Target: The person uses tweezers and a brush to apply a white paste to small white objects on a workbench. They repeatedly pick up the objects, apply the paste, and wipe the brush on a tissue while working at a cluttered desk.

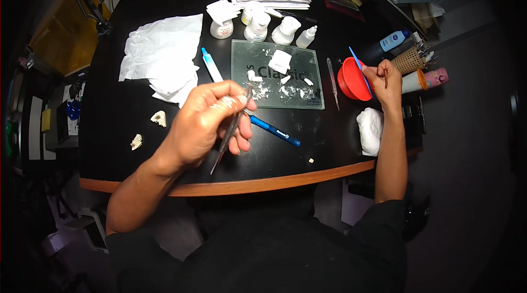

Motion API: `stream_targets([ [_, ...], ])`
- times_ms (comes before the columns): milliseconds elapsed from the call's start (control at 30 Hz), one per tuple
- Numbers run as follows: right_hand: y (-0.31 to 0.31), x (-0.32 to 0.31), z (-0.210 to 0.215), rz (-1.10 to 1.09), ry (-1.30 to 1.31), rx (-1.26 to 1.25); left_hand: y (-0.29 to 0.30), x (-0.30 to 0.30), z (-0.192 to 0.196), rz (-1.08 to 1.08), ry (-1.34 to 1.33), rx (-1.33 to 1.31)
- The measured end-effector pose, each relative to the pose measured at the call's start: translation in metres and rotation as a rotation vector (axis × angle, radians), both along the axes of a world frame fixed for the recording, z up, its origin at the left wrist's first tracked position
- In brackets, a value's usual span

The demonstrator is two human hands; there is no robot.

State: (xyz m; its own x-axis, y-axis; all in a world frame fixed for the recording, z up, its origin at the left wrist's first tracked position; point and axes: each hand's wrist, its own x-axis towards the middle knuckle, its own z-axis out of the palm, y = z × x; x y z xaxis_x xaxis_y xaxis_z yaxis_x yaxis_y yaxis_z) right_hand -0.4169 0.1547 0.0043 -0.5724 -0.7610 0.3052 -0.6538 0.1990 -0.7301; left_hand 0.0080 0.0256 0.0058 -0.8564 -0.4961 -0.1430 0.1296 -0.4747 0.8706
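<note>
On the glass plate [247, 54] white pieces [280, 60] lie crumbled, not yet cleared, my left hand [200, 120] pinches the dark tool [233, 129] near it, and my right hand [387, 89] beside the red bowl [353, 80] has a grip I cannot tell.

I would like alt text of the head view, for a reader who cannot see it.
A left hand holds a slim dark tool; the right hand is at a flat blue tool by a red bowl. On the black desk, white crumbs lie on a glass slab, with white bottles behind it.
</note>
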Motion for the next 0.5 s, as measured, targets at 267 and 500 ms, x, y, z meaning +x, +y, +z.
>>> stream_targets([
  [267, 0.025, 0.120, 0.009, 0.045, 0.097, -0.385, -0.007, 0.001, 0.001, 0.195, -0.047, -0.067],
  [500, 0.014, 0.187, -0.034, 0.296, -0.465, -0.308, 0.001, -0.006, -0.002, 0.133, -0.166, -0.136],
])
